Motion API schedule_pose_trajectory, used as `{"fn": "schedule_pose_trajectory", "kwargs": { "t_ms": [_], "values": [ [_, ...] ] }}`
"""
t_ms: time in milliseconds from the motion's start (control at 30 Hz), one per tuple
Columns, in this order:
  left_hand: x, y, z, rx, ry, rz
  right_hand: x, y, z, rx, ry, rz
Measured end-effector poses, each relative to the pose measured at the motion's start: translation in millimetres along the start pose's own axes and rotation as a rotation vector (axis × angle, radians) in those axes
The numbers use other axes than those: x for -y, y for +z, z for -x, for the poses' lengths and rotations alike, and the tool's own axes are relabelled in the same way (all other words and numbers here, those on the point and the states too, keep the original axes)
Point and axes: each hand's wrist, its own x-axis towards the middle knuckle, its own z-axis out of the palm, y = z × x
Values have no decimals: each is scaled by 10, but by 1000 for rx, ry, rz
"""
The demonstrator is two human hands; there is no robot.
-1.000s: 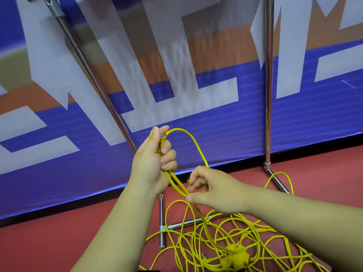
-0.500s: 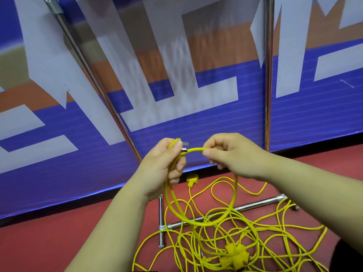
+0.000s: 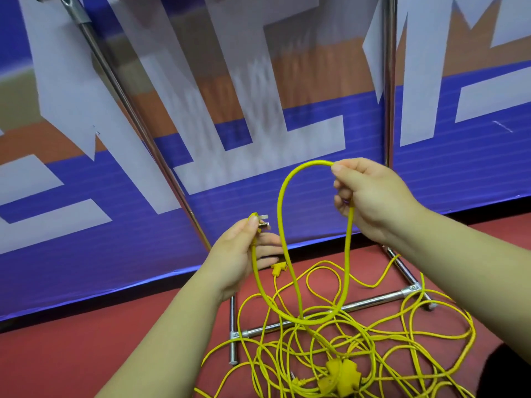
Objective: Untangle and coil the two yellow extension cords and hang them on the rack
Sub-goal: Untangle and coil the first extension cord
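Left hand (image 3: 241, 254) pinches the plug (image 3: 260, 221); right hand (image 3: 370, 196), grasping the yellow cord (image 3: 283, 202), has drawn away, raising a loop; coiling barely begun.

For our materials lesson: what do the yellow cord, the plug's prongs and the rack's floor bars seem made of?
Yellow cord: probably plastic or rubber sheath, matt; bends in smooth loops.
Plug prongs: bare metal, silvery glint.
Rack bars: likely polished steel, mirror-like highlights.

Two hands (image 3: 241, 254) (image 3: 370, 196), two cords (image 3: 349, 254) (image 3: 408, 337), one rack (image 3: 373, 300)
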Motion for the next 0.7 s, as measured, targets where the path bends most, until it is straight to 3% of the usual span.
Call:
{"fn": "schedule_pose_trajectory", "kwargs": {
  "t_ms": [200,333,533,700],
  "values": [
    [95,220,-98,41,4,70,5,-35,-7,35,64,-113],
    [64,266,-165,-18,60,31,35,-97,-31,28,43,-94],
    [-73,133,-211,-70,139,-48,-91,-300,-101,-32,8,228],
    [-122,-36,-182,-148,84,-132,-208,-363,-144,43,18,372]
  ]
}}
